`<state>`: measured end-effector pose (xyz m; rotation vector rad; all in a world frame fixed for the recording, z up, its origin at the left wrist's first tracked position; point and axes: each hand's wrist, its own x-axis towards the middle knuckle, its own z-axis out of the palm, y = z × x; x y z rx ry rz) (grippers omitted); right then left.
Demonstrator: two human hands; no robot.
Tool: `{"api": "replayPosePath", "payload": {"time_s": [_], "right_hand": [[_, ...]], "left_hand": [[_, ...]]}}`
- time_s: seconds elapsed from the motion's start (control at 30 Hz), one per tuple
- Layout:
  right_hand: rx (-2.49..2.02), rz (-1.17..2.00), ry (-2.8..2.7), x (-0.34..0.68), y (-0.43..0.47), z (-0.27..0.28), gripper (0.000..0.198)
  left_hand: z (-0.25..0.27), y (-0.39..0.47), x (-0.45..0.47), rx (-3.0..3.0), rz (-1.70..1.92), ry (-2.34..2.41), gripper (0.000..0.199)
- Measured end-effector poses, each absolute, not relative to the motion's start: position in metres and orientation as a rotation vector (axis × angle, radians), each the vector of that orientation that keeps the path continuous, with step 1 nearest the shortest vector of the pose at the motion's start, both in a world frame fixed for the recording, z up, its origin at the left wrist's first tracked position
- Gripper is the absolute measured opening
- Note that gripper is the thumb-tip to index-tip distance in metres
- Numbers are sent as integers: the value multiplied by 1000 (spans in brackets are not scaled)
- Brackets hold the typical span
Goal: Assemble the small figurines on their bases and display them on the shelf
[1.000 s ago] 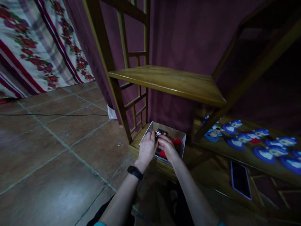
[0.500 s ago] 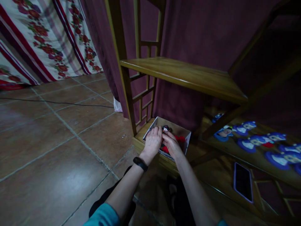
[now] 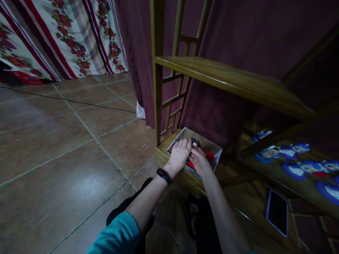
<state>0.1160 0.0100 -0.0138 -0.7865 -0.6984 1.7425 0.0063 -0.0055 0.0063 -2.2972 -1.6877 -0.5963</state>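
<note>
- Head view: left hand (image 3: 180,153) and right hand (image 3: 199,160) bend narrowly together beside a small dark figurine (image 3: 195,143), over the open box (image 3: 217,157).
- Cannot tell which of the hands grips it.
- A light fingertip pinch, kept clear of the red pieces (image 3: 210,155), should suit.

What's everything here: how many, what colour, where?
Wooden shelf unit: one, brown, centre to right
Open box: one, pale, low shelf
Toy figurine: one, black and white, in box
Red items: count unclear, red, in box
Figurines: several, blue and white, right
Phone: one, black and purple, lower right
Curtain: count unclear, purple, behind shelves
Floral cloth: one, white and red, upper left
Floor tiles: many, brown, left
Cable: one, dark, on floor
Wristband: one, black, left wrist
Sleeves: two, teal, bottom
Left hand, right hand: two, bare, at box
</note>
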Motion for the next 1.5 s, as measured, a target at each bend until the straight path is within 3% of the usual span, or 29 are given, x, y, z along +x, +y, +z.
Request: {"api": "replayPosePath", "payload": {"time_s": [0.93,1.1,1.4,1.5], "right_hand": [[-880,1718,-648,112,8,-21,23],[-917,1694,-681,113,8,-19,30],[-949,1606,-722,120,11,-18,31],[-959,1583,-726,120,12,-17,31]], "left_hand": [[8,-5,4,-2373,-749,-1765,33],[-3,5,-1,-2328,-1157,-2055,42],[-21,29,-4,-2123,-2585,-2414,43],[-23,29,-3,-2121,-2844,-2371,47]]}}
